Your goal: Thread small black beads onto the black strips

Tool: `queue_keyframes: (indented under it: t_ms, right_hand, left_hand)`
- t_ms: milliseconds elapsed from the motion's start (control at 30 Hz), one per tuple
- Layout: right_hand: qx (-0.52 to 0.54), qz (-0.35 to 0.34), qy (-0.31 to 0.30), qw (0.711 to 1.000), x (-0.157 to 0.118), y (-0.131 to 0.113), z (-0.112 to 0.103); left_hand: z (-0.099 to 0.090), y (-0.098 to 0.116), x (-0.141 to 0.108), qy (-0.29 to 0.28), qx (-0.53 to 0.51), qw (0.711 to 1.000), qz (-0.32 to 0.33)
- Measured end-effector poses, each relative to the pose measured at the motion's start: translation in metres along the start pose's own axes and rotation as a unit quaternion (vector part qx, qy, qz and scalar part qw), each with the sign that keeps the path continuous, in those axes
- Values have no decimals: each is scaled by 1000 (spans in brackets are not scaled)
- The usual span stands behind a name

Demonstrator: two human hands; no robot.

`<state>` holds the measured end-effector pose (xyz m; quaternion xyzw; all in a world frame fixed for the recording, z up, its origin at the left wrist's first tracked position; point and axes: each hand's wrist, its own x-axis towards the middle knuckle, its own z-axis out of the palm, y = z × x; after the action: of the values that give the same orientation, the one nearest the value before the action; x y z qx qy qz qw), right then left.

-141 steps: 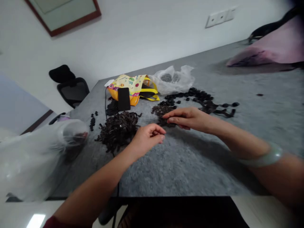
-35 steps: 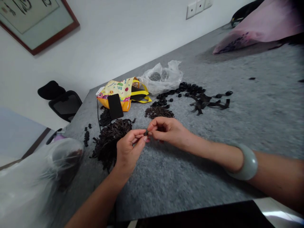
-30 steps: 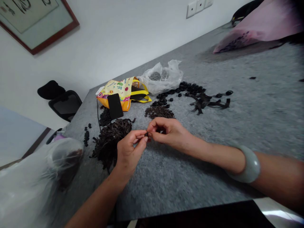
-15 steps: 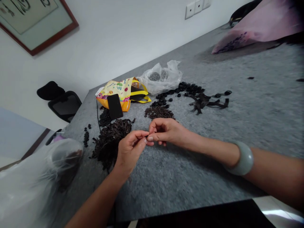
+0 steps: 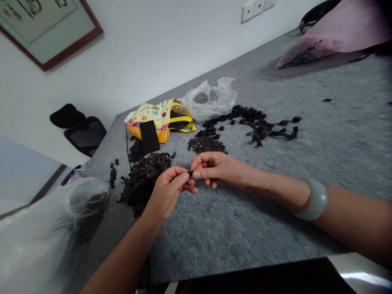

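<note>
A small black piece [image 5: 190,173] is pinched between the fingertips of both my hands, above the grey table; most of it is hidden by the fingers. My left hand [image 5: 170,185] holds its left end between thumb and index finger, with the other fingers loosely curled. From the right, my right hand [image 5: 216,167] grips the other end the same way, a pale green bangle [image 5: 318,200] on its forearm. Beside my left hand lies a heap of dark strips [image 5: 142,177]. Just beyond my right hand is a pile of small brown bits [image 5: 206,145].
Black oval pieces [image 5: 248,113] and black ribbon-like strips [image 5: 261,130] lie farther back. A phone [image 5: 150,136] leans on a yellow patterned bag [image 5: 153,112], near a clear plastic bag [image 5: 211,100]. Large plastic bag [image 5: 39,232] at left; pink bag [image 5: 337,36] at far right.
My fingertips have shifted slightly, and a bit more of the black piece shows between them. My left hand's lower fingers have opened out a little. The view has moved slightly.
</note>
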<state>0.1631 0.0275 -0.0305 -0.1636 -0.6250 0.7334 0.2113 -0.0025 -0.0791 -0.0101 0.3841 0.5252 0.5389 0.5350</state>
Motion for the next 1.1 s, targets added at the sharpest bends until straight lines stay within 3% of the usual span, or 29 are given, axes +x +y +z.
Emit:
queue_keyframes:
  t_ms: [100, 300, 467, 700, 800, 967, 1100]
  right_hand:
    - [-96, -104, 32, 989, -3, -1, 3]
    - [-295, -256, 82, 917, -10, -3, 6]
    - [-395, -312, 72, 861, -13, -8, 2]
    - [-420, -375, 94, 821, -13, -9, -3]
    - [-400, -382, 99, 828, -12, -9, 0]
    - [-265, -307, 126, 905, -13, -10, 8]
    - [-213, -257, 121, 935, -12, -11, 11]
  left_hand:
    - [1, 2, 0, 4, -53, 998, -22]
    - [3, 2, -1, 17, -59, 998, -18]
    - [6, 3, -3, 25, -63, 997, -25]
    - [6, 9, -5, 25, -86, 996, -6]
    - [4, 11, -7, 9, -104, 994, 20]
    - [3, 8, -5, -41, -164, 985, 30]
    - [3, 3, 0, -44, -169, 985, 15]
